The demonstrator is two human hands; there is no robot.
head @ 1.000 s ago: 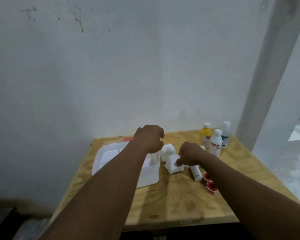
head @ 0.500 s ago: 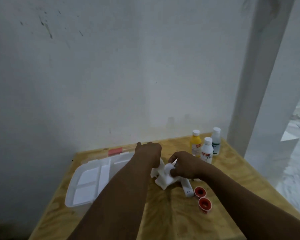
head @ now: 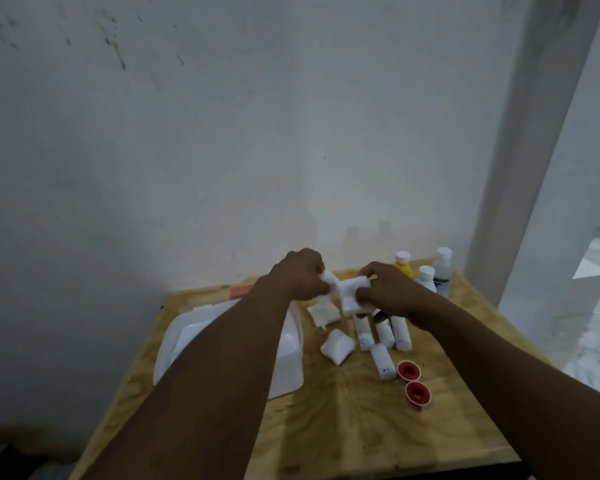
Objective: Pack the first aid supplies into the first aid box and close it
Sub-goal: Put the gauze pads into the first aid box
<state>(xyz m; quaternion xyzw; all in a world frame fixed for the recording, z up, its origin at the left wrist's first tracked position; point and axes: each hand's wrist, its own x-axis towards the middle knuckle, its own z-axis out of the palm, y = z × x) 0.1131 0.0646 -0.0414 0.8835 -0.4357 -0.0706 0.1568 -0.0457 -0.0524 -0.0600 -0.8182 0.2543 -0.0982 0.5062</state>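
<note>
Head view, looking down over two bare forearms at a plywood table [head: 326,420] set against a white wall [head: 222,150]. Both hands are raised above the table's far half, close together. The left hand [head: 300,277] is clenched around one white pack [head: 330,279], and the right hand [head: 387,289] pinches a second white pack [head: 352,294]; the two packs touch between the hands. Below them on the table lie two more white packs: a flatter one [head: 323,312] nearer the wall and a plump pillow-shaped one [head: 337,347] nearer the camera. The first aid box [head: 288,355] is white and lies open on the left half of the table, largely hidden under the left forearm; what is inside cannot be made out. A small red item [head: 241,292] lies behind the box near the wall. Right of the loose packs lie four white tubes: three side by side, [head: 362,332], [head: 384,332] and [head: 400,336], partly under the right wrist, and a fourth [head: 382,361] just in front of them. Beside that fourth tube sit two red tape rolls, one [head: 408,370] touching the tube's end and the other [head: 418,393] just in front of it. Three capped bottles stand upright at the far right corner: a yellow one [head: 403,266], a white one [head: 426,278] and a clear one with a dark label [head: 442,271]. A white pillar [head: 534,150] rises at the right, just beyond the table.
</note>
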